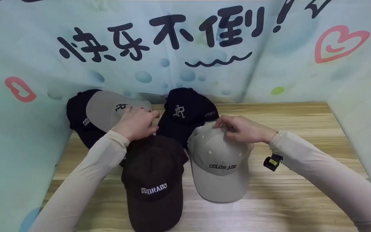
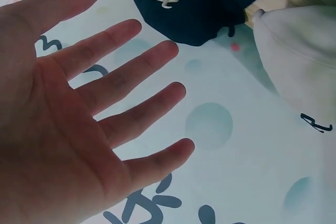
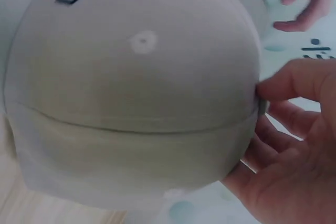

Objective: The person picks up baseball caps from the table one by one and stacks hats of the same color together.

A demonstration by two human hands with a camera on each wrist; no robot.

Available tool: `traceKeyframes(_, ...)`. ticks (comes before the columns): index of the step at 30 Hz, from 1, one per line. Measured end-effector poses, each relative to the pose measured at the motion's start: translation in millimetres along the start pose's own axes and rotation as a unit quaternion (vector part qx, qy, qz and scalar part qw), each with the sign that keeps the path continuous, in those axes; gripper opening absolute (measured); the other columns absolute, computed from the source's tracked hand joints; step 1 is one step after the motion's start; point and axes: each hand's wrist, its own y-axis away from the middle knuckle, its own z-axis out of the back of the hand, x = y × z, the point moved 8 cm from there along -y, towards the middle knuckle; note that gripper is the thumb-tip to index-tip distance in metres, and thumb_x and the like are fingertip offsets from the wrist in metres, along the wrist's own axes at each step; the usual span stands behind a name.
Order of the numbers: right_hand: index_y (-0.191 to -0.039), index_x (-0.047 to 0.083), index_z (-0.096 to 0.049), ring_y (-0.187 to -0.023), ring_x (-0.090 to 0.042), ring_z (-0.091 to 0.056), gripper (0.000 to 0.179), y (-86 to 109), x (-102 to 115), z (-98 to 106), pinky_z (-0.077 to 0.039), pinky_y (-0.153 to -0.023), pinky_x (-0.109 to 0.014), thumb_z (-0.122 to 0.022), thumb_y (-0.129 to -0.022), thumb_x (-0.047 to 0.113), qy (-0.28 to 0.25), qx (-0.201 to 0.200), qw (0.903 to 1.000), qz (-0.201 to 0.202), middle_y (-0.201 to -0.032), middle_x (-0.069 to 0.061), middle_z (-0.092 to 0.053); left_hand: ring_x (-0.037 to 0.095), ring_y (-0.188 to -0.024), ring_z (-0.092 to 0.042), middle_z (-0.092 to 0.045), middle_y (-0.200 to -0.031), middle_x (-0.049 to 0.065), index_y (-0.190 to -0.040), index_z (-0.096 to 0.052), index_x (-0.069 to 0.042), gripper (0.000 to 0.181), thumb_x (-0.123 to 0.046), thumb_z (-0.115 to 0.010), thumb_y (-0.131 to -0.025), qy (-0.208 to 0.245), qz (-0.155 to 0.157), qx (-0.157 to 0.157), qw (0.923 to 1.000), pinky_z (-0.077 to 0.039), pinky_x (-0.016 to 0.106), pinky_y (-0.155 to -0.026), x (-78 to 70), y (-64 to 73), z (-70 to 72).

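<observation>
In the head view my right hand (image 1: 242,129) pinches the crown of a beige baseball cap (image 1: 220,187) lettered COLORADO. Thumb and fingers meet at its top button in the right wrist view. My left hand (image 1: 137,122) holds nothing, its fingers spread apart in the left wrist view. It hovers just behind a dark brown cap (image 1: 153,164), also lettered COLORADO, and overlaps the brim of a navy cap with a grey brim (image 1: 100,106). Between the hands, farther back, lies a navy cap with an R emblem (image 1: 188,106).
The caps lie on a wood-grain table (image 1: 288,196). A pale printed cloth (image 1: 159,74) with large dark characters hangs behind and along both sides. A small black device (image 1: 272,162) is strapped at the right wrist.
</observation>
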Motion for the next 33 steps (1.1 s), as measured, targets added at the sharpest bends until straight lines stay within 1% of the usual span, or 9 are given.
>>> traceKeyframes(5, -0.111, -0.004, -0.058, -0.099, -0.033, -0.061, 0.027, -1.1, -1, 0, -0.049, -0.087, -0.046, -0.057, -0.085, -0.011, 0.046, -0.04, 0.998, 0.018, -0.106, -0.017, -0.064, 0.044, -0.115, -0.049, -0.059, -0.119, 0.018, -0.12, -0.059, -0.008, 0.029, -0.024, -0.057, -0.096, -0.015, 0.027, 0.002, 0.9995, -0.022, 0.069, -0.1, 17.0, 3.7, -5.9)
traceKeyframes(12, -0.108, -0.004, -0.061, -0.094, -0.033, -0.061, 0.027, 3.8, 5, 0, -0.051, -0.082, -0.043, -0.061, -0.081, -0.009, 0.118, -0.089, 0.9878, 0.049, -0.102, -0.018, -0.062, 0.048, -0.115, -0.045, -0.053, -0.126, 0.024, -0.129, -0.055, -0.004, 0.037, -0.02, -0.056, -0.095, -0.001, 0.071, 0.011, 0.9974, -0.025, 0.071, -0.096, 57.3, 13.5, -11.9)
traceKeyframes(15, -0.107, -0.004, -0.061, -0.091, -0.032, -0.06, 0.027, 8.5, 12, 0, -0.05, -0.08, -0.044, -0.061, -0.08, -0.009, 0.149, -0.106, 0.9806, 0.07, -0.099, -0.017, -0.06, 0.048, -0.112, -0.047, -0.053, -0.125, 0.024, -0.128, -0.055, -0.003, 0.038, -0.021, -0.058, -0.095, 0.006, 0.079, 0.017, 0.9967, -0.028, 0.071, -0.093, 69.2, 14.1, -17.2)
traceKeyframes(18, -0.106, -0.004, -0.062, -0.092, -0.032, -0.059, 0.026, 12.4, 19, 0, -0.05, -0.08, -0.044, -0.061, -0.08, -0.009, 0.169, -0.117, 0.9746, 0.087, -0.099, -0.016, -0.059, 0.049, -0.111, -0.048, -0.053, -0.125, 0.024, -0.129, -0.055, -0.004, 0.037, -0.02, -0.058, -0.095, 0.005, 0.078, 0.023, 0.9967, -0.031, 0.07, -0.091, 75.5, 9.2, -24.0)
traceKeyframes(20, -0.107, -0.003, -0.062, -0.093, -0.032, -0.058, 0.027, 15.2, 23, 1, -0.049, -0.08, -0.044, -0.062, -0.081, -0.008, 0.175, -0.119, 0.9734, 0.088, -0.1, -0.015, -0.058, 0.048, -0.113, -0.047, -0.051, -0.128, 0.023, -0.129, -0.056, -0.005, 0.036, -0.018, -0.057, -0.096, 0.003, 0.07, 0.03, 0.9971, -0.032, 0.07, -0.091, 74.2, 1.1, -28.0)
traceKeyframes(23, -0.107, -0.002, -0.062, -0.094, -0.031, -0.057, 0.027, 18.1, 26, 3, -0.049, -0.081, -0.044, -0.063, -0.081, -0.008, 0.17, -0.114, 0.9753, 0.081, -0.102, -0.015, -0.058, 0.047, -0.116, -0.047, -0.049, -0.131, 0.021, -0.129, -0.057, -0.006, 0.032, -0.015, -0.054, -0.098, -0.007, 0.042, 0.049, 0.9979, -0.032, 0.069, -0.093, 66.5, -14.9, -34.4)
traceKeyframes(28, -0.106, -0.002, -0.063, -0.096, -0.03, -0.058, 0.027, 21.9, 25, 2, -0.05, -0.082, -0.041, -0.065, -0.08, -0.008, 0.161, -0.101, 0.9792, 0.071, -0.104, -0.015, -0.058, 0.044, -0.119, -0.046, -0.05, -0.13, 0.017, -0.126, -0.06, -0.009, 0.027, -0.007, -0.052, -0.099, -0.046, 0.002, 0.097, 0.9943, -0.03, 0.065, -0.099, 49.0, -46.7, -48.9)
traceKeyframes(31, -0.106, -0.002, -0.063, -0.097, -0.03, -0.058, 0.026, 23.8, 23, -1, -0.051, -0.082, -0.04, -0.063, -0.081, -0.008, 0.158, -0.094, 0.9809, 0.063, -0.106, -0.015, -0.058, 0.042, -0.121, -0.044, -0.049, -0.128, 0.016, -0.126, -0.062, -0.012, 0.029, -0.005, -0.052, -0.099, -0.096, -0.012, 0.125, 0.9875, -0.029, 0.063, -0.101, 42.8, -62.3, -57.9)
traceKeyframes(33, -0.106, -0.002, -0.064, -0.097, -0.03, -0.058, 0.026, 25.4, 22, -3, -0.051, -0.082, -0.04, -0.063, -0.081, -0.007, 0.159, -0.091, 0.9815, 0.058, -0.106, -0.016, -0.059, 0.041, -0.122, -0.042, -0.047, -0.13, 0.014, -0.127, -0.062, -0.015, 0.031, -0.007, -0.053, -0.099, -0.152, -0.016, 0.145, 0.9775, -0.029, 0.062, -0.102, 41.0, -70.8, -65.1)
